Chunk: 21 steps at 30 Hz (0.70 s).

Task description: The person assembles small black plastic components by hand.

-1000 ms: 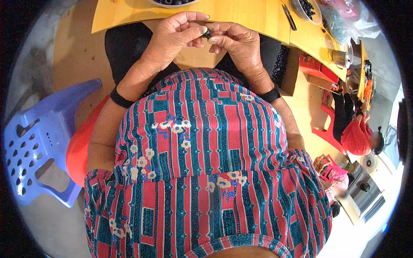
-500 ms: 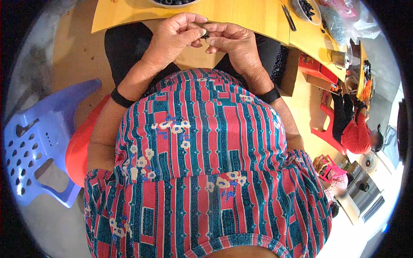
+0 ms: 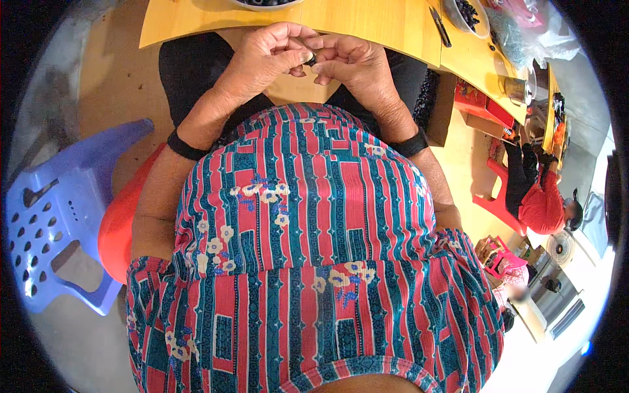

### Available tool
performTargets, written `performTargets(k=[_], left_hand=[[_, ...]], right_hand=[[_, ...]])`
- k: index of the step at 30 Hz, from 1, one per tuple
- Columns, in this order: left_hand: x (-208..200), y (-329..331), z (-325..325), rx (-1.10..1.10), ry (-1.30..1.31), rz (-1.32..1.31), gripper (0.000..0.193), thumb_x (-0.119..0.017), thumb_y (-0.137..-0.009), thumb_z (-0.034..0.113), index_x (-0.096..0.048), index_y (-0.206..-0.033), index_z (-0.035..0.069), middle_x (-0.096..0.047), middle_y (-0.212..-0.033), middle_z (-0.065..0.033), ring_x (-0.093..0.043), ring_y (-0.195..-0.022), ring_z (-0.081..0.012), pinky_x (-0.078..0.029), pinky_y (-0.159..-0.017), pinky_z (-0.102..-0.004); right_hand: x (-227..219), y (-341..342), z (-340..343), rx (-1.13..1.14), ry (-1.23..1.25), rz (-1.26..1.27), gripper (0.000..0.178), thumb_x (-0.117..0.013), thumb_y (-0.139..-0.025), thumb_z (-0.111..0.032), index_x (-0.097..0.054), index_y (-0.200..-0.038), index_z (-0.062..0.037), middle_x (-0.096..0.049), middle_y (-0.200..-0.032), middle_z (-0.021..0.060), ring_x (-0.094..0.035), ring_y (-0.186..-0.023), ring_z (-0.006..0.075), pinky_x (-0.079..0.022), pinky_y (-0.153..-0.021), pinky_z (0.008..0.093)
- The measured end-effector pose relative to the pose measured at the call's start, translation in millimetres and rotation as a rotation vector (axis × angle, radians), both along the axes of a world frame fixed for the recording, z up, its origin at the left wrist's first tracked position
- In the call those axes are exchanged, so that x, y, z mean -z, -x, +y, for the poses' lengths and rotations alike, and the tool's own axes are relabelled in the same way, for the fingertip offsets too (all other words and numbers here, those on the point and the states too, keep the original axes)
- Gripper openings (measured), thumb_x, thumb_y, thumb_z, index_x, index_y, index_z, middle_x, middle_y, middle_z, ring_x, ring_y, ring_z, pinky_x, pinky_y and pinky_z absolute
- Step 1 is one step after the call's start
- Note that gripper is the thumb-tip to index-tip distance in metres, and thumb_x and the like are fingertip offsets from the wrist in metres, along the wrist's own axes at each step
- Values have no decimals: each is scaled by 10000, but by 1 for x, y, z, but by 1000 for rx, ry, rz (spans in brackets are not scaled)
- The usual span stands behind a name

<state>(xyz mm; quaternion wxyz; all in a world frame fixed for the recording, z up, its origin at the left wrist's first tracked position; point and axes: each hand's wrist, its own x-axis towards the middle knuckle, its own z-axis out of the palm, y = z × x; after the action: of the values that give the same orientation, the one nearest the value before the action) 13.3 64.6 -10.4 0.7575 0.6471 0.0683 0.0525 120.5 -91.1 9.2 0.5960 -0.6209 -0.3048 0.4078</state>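
A small black piece [image 3: 310, 60], too small to name more exactly, sits between the fingertips of both hands, just off the table's near edge and above my lap. My left hand [image 3: 269, 57] pinches it from the left with thumb and fingers. From the other side my right hand [image 3: 355, 62] closes its thumb and forefinger on the same piece. The fingers hide most of it. Dark bands circle both wrists.
On the yellow table [image 3: 367, 19] stands a bowl of black parts [image 3: 267, 4], cut off at the top. Farther right lie dark tweezers [image 3: 440, 27], a tub of black pieces [image 3: 468, 14] and a clear plastic bag [image 3: 540, 39]. A blue plastic chair [image 3: 65, 223] stands at left; co-workers sit at right.
Both hands have shifted slightly, and the black piece has turned a little between the fingertips, sitting slightly lower. The grip of both hands continues.
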Motion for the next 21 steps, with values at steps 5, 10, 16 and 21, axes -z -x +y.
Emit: performTargets(k=[5, 10, 16, 21], left_hand=[[4, 0, -5, -57, -3, -17, 286, -553, -887, 109, -519, -1152, 6, -622, -939, -43, -582, -727, -84, -494, -645, -204], [3, 3, 0, 0, 21, 18, 319, -555, -885, 109, -495, -1182, 11, -618, -972, -52, -574, -725, -82, -489, -649, -202], [1, 4, 1, 57, 73, 24, 355, -568, -882, 133, -480, -1206, 21, -614, -964, -38, -568, -728, -71, -481, -647, -191], [9, 6, 0, 75, 170, 62, 359, -568, -885, 144, -479, -1208, 16, -603, -973, -29, -557, -737, -59, -478, -656, -183]], right_hand=[[6, 4, -1, 30, -31, -69, 230, -621, -794, 24, -620, -1023, 11, -643, -793, 58, -600, -642, 78, -508, -576, 197], [4, 3, -1, 16, -51, -76, 235, -634, -798, -9, -619, -1032, 4, -630, -811, 55, -602, -687, 88, -511, -621, 208], [5, -5, -5, -142, -77, -252, 287, -646, -816, -129, -612, -1079, -18, -628, -866, 55, -583, -735, 99, -497, -663, 232], [0, -3, -2, -174, -46, -282, 269, -606, -852, -151, -600, -1082, -12, -587, -802, 17, -571, -674, 71, -482, -615, 195]])
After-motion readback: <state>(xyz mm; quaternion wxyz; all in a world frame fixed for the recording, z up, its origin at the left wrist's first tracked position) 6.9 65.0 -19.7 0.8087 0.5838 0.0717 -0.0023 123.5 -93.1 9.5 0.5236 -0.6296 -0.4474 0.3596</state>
